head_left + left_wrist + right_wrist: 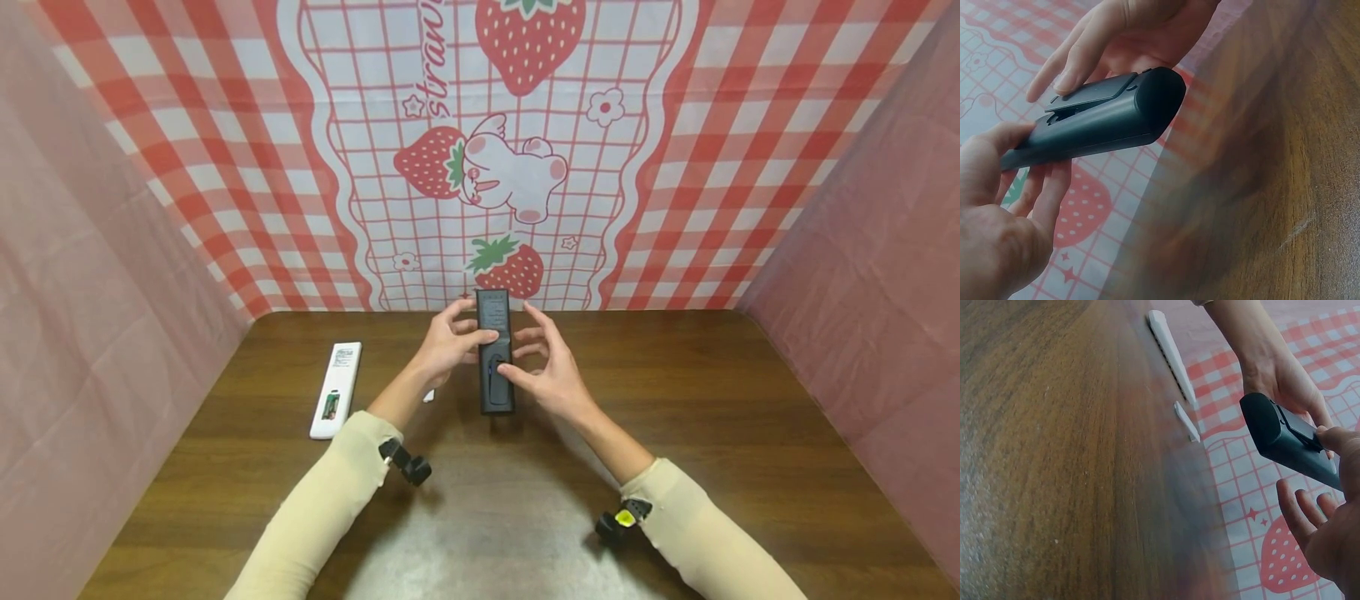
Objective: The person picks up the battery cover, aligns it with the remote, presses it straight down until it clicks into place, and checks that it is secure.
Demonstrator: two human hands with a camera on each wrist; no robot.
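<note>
A black remote control (492,310) is held up between the hands, its back toward the head camera. My left hand (444,346) grips the far part, thumb across the back and fingers underneath. At the near part, the battery cover (1094,92) tilts up at one end, with a dark gap under it in the left wrist view. My right hand (557,375) touches that raised end with its thumb. Its other fingers are spread, apart from the remote's side in the right wrist view.
On the wooden table (645,375), a white remote (341,379) lies at the left with its battery compartment uncovered and batteries showing. A small white cover (1185,421) lies near it, partly hidden by my left hand in the head view. A strawberry-print cloth (510,100) hangs behind.
</note>
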